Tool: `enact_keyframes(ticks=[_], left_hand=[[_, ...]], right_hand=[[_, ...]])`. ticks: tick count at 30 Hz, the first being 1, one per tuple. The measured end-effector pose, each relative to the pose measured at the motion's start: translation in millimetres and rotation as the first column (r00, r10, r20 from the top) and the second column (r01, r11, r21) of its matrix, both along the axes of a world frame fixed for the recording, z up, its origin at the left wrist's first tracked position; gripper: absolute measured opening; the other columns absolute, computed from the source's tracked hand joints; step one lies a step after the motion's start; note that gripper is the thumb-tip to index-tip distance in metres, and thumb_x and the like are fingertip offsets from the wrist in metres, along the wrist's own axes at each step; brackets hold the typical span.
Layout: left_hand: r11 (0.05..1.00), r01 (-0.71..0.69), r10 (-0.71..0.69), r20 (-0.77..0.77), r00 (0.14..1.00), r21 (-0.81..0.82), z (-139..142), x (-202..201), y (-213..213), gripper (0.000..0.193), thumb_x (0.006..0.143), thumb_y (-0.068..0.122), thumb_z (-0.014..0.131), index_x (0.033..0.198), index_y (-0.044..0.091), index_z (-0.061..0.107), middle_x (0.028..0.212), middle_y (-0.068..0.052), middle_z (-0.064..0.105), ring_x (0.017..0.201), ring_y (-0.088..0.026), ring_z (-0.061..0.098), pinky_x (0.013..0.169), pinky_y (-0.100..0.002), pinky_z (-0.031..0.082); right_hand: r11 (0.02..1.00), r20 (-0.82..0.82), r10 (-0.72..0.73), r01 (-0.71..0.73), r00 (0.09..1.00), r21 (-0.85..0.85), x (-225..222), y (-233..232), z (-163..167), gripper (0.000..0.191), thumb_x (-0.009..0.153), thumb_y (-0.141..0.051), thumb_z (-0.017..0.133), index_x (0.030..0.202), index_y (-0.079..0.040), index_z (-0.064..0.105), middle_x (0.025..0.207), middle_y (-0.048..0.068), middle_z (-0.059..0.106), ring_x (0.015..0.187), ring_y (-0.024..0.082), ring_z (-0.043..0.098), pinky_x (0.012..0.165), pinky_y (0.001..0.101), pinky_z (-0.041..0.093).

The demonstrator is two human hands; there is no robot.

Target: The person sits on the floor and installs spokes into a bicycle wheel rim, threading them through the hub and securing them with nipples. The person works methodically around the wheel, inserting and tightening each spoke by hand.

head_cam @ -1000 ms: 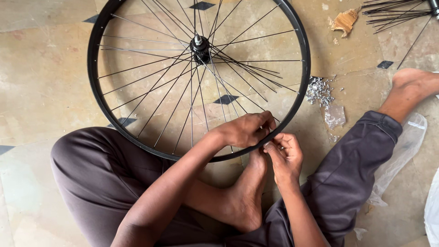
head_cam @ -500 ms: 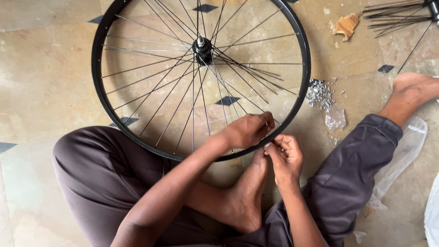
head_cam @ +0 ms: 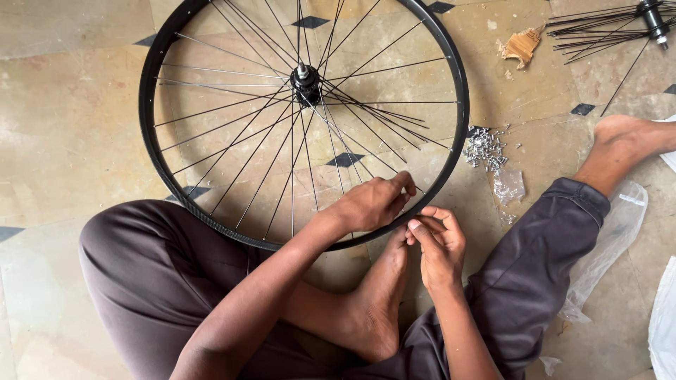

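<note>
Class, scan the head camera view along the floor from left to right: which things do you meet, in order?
Black wheel rim → hub → left hand → right hand → pile of small silver metal bits → crumpled brown scrap → bare foot → second hub with loose spokes.

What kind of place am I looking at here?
Probably an informal bicycle repair spot on a tiled floor: both hands work at a black wheel rim, with a pile of small metal nipples and loose spokes nearby.

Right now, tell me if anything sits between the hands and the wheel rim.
Nothing visible does. The left hand lies over the spokes just inside the black rim, fingertips at a spoke end. The right hand is at the rim's outer edge, pinching something too small to identify.
</note>
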State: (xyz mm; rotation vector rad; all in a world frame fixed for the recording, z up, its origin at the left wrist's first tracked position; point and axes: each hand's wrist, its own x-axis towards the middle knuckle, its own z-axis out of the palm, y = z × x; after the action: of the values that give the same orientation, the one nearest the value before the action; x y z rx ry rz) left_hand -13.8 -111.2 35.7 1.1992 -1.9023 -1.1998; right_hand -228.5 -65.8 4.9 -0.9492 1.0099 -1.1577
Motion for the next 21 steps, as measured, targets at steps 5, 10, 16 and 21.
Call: enact_keyframes(ticks=[5, 10, 16, 21], left_hand=[[0.994, 0.088, -0.094, -0.104, 0.990, -0.063, -2.7, -0.5, -2.1, 0.020, 0.094, 0.013, 0.061, 0.111, 0.002, 0.059, 0.091, -0.017, 0.073, 0.086, -0.033, 0.073, 0.077, -0.043, 0.057], [0.993, 0.023, -0.028, 0.041, 0.999, 0.112, -6.1, -1.1, -3.1, 0.025, 0.094, 0.018, 0.062, 0.116, 0.005, 0.060, 0.085, -0.020, 0.074, 0.086, -0.035, 0.074, 0.079, -0.043, 0.056], [0.999, 0.049, -0.049, 0.032, 0.998, -0.003, -10.4, 3.4, 1.3, 0.018, 0.090, 0.013, 0.063, 0.106, 0.006, 0.067, 0.094, -0.016, 0.076, 0.095, -0.035, 0.073, 0.085, -0.045, 0.055], [0.996, 0.085, -0.087, 0.097, 0.991, 0.030, -11.1, 6.2, 2.5, 0.017, 0.090, 0.015, 0.064, 0.105, 0.009, 0.069, 0.097, -0.015, 0.076, 0.097, -0.034, 0.072, 0.087, -0.045, 0.055]], right_hand=[[1.000, -0.045, 0.002, -0.001, 0.999, 0.005, 6.8, 1.3, 7.7, 0.027, 0.093, 0.009, 0.065, 0.117, 0.001, 0.057, 0.096, 0.014, 0.071, 0.077, 0.016, 0.063, 0.072, 0.0296, 0.052], [0.887, -0.797, -0.255, -0.196, 0.547, -0.419, 3.1, -22.3, 48.7, 0.033, 0.088, -0.012, 0.077, 0.117, -0.003, 0.066, 0.106, 0.013, 0.070, 0.095, 0.022, 0.066, 0.084, 0.0337, 0.053], [0.466, -0.920, -0.351, -0.820, 0.175, -0.334, -21.2, -81.5, 80.9, 0.046, 0.074, -0.036, 0.080, 0.113, -0.012, 0.073, 0.126, 0.006, 0.068, 0.127, 0.028, 0.056, 0.101, 0.0448, 0.046], [0.416, -0.965, -0.247, -0.890, 0.087, -0.187, -14.4, -95.0, 68.8, 0.042, 0.078, -0.040, 0.075, 0.108, -0.010, 0.076, 0.123, 0.005, 0.070, 0.128, 0.024, 0.058, 0.097, 0.0431, 0.047]])
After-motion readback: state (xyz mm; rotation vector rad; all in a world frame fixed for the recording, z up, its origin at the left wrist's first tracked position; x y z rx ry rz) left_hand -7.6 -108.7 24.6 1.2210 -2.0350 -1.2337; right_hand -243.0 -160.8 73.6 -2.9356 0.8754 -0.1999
